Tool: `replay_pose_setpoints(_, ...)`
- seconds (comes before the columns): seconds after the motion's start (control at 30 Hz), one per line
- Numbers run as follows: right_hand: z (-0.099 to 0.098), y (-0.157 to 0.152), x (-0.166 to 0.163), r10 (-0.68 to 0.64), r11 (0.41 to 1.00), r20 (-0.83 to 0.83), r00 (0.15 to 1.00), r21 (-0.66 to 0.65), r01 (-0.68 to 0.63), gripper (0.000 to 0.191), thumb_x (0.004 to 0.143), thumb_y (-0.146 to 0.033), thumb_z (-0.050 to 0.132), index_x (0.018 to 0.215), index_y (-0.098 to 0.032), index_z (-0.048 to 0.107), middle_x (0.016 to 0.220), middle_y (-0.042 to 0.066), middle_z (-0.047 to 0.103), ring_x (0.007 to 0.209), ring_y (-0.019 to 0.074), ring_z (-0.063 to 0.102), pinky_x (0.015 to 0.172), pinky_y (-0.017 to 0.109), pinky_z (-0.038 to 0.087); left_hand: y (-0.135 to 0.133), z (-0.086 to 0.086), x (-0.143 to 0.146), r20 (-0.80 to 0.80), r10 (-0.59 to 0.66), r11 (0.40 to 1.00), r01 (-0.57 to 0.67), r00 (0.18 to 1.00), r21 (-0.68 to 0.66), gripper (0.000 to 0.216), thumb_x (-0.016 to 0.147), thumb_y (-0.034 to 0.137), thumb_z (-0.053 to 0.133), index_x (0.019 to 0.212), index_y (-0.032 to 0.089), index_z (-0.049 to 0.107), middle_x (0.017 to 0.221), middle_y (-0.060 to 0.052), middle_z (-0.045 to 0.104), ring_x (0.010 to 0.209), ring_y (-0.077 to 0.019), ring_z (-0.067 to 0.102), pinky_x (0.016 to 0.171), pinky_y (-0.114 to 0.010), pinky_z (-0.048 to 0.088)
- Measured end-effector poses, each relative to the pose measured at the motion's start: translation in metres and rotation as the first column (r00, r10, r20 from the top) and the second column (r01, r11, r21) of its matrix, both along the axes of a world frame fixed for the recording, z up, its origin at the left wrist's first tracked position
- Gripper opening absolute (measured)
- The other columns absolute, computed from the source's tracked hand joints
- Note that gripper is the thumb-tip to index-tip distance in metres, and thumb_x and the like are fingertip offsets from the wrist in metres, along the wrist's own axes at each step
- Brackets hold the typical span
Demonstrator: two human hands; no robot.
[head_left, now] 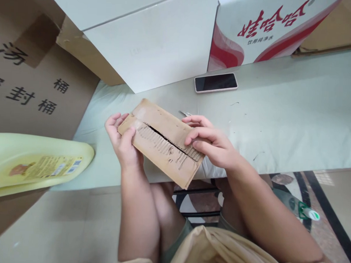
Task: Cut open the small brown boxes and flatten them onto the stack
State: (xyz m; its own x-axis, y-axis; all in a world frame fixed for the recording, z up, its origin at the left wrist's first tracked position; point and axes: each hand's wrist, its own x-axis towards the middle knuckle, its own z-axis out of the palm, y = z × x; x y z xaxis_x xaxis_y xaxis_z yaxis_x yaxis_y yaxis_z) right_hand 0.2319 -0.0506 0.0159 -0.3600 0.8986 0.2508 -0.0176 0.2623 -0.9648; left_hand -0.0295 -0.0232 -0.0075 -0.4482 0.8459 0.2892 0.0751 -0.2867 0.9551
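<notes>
A small flat cardboard box (pixel 163 142) is held tilted above the front edge of the table. Along its upper face runs a dark slit, with torn strips that bare the corrugated layer beside it. My left hand (pixel 123 141) grips the box's left end, thumb on top and fingers behind. At the right end, my right hand (pixel 211 142) rests with bent fingers on the torn face near the slit; whether it pinches a scrap there I cannot make out. Just behind the box, the tip of a thin metal tool (pixel 184 113) lies on the table, mostly hidden.
A phone (pixel 216 83) lies on the pale table cover (pixel 279 112). Behind it stand a white box (pixel 155 46) and a red-and-white carton (pixel 262 34). A yellow bottle (pixel 39 163) and a large brown carton (pixel 36 76) are at left. A plastic bottle (pixel 302 209) is low at right.
</notes>
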Motion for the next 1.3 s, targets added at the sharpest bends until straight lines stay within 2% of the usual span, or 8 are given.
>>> replay_pose_setpoints(0.13, -0.002, 0.004, 0.002, -0.232, 0.972, 0.043, 0.972, -0.020, 0.233, 0.023, 0.085, -0.025, 0.049, 0.088, -0.023, 0.071, 0.119, 0.009, 0.072, 0.121, 0.0277, 0.066, 0.102, 0.046, 0.053, 0.001, 0.000, 0.000, 0.045, 0.023, 0.999, -0.021, 0.999, -0.035, 0.051, 0.066, 0.033, 0.075, 0.113, 0.031, 0.056, 0.119, -0.006, 0.064, 0.112, -0.0272, 0.064, 0.099, -0.041, 0.051)
replay_pose_setpoints(0.23, -0.013, 0.010, 0.006, -0.469, 0.868, 0.343, 0.814, 0.007, 0.497, 0.026, 0.089, -0.033, 0.049, 0.096, -0.021, 0.071, 0.106, 0.011, 0.074, 0.103, 0.0290, 0.069, 0.089, 0.045, 0.054, 0.000, 0.002, 0.001, 0.100, 0.028, 0.997, -0.021, 0.995, -0.071, 0.052, 0.062, 0.032, 0.075, 0.110, 0.030, 0.055, 0.113, -0.005, 0.064, 0.104, -0.0261, 0.063, 0.095, -0.039, 0.049)
replay_pose_setpoints(0.4, -0.033, 0.015, 0.014, -0.300, 0.888, 0.829, 0.472, 0.061, 0.457, 0.050, 0.088, -0.029, 0.062, 0.135, -0.014, 0.066, 0.125, 0.021, 0.071, 0.117, 0.0384, 0.065, 0.096, 0.048, 0.050, -0.001, 0.012, 0.011, 0.164, 0.068, 0.995, -0.056, 0.984, -0.077, 0.050, 0.057, 0.028, 0.075, 0.103, 0.026, 0.056, 0.098, -0.004, 0.061, 0.092, -0.0229, 0.059, 0.081, -0.033, 0.048)
replay_pose_setpoints(0.53, -0.035, 0.019, 0.014, -0.214, 0.900, 0.916, 0.340, 0.049, 0.433, 0.033, 0.092, -0.026, 0.057, 0.120, -0.015, 0.070, 0.117, 0.019, 0.074, 0.109, 0.0356, 0.067, 0.087, 0.041, 0.048, 0.000, 0.016, 0.021, 0.161, 0.090, 0.994, -0.080, 0.983, -0.069, 0.045, 0.055, 0.028, 0.073, 0.098, 0.023, 0.058, 0.091, -0.002, 0.059, 0.082, -0.0190, 0.056, 0.070, -0.029, 0.045)
replay_pose_setpoints(0.8, -0.018, 0.029, 0.015, -0.276, 0.811, 0.817, 0.506, -0.085, 0.578, 0.016, 0.094, -0.032, 0.058, 0.104, -0.021, 0.063, 0.075, 0.004, 0.067, 0.070, 0.0228, 0.057, 0.064, 0.032, 0.036, 0.002, 0.009, 0.024, 0.087, -0.067, 0.989, 0.078, 0.994, -0.126, 0.045, 0.065, 0.038, 0.078, 0.103, 0.024, 0.057, 0.085, 0.001, 0.059, 0.066, -0.0137, 0.050, 0.060, -0.026, 0.040)
replay_pose_setpoints(0.93, 0.002, 0.020, 0.025, -0.582, 0.730, 0.624, 0.521, 0.120, 0.673, 0.026, 0.097, -0.026, 0.052, 0.116, -0.019, 0.068, 0.065, -0.001, 0.058, 0.056, 0.0179, 0.049, 0.062, 0.033, 0.039, 0.001, 0.004, 0.031, 0.055, -0.107, 0.986, 0.113, 0.993, -0.123, 0.052, 0.070, 0.051, 0.085, 0.106, 0.025, 0.058, 0.088, 0.000, 0.059, 0.069, -0.0139, 0.053, 0.060, -0.026, 0.042)
replay_pose_setpoints(1.07, 0.035, -0.012, 0.025, -0.786, 0.611, 0.233, 0.572, 0.428, 0.666, 0.031, 0.102, -0.028, 0.053, 0.123, -0.024, 0.075, 0.083, 0.003, 0.071, 0.062, 0.0174, 0.060, 0.065, 0.035, 0.050, 0.001, 0.001, 0.037, 0.037, -0.159, 0.976, 0.163, 0.987, -0.142, 0.064, 0.071, 0.070, 0.085, 0.110, 0.026, 0.059, 0.097, -0.002, 0.062, 0.078, -0.0157, 0.058, 0.069, -0.028, 0.048)
replay_pose_setpoints(1.3, 0.063, -0.037, 0.000, -0.556, 0.776, 0.274, 0.785, 0.509, 0.372, 0.031, 0.097, -0.013, 0.059, 0.113, -0.028, 0.080, 0.075, 0.001, 0.072, 0.053, 0.0126, 0.057, 0.055, 0.028, 0.052, 0.001, 0.004, 0.044, -0.114, -0.172, 0.982, 0.162, 0.978, -0.096, 0.061, 0.081, 0.077, 0.074, 0.113, 0.026, 0.067, 0.109, -0.005, 0.068, 0.096, -0.0199, 0.065, 0.085, -0.032, 0.053)
